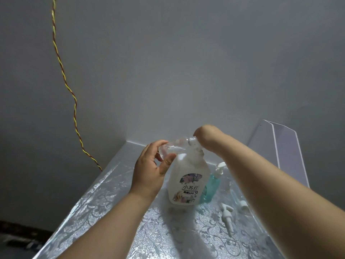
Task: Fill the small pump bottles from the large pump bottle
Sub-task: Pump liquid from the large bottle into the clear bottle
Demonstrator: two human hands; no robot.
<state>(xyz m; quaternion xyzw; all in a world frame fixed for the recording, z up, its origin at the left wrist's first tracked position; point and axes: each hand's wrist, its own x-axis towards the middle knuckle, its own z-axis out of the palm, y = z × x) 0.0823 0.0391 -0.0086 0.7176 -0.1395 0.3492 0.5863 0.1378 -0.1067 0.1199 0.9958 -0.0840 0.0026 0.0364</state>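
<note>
Large white pump bottle [188, 182], floral-labelled, is topped by the right hand [203, 136], fingers hidden; a clear small bottle [173, 147] is pinched sideways by the left hand [151, 171]. A teal bottle [210, 186] stands behind.

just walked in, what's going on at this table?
A person is filling a small clear bottle from the large white pump bottle standing on the table. The left hand holds the small bottle sideways at the big bottle's top, where the right hand is bent down over the pump. A teal pump bottle stands behind; a loose pump head lies to the right.
</note>
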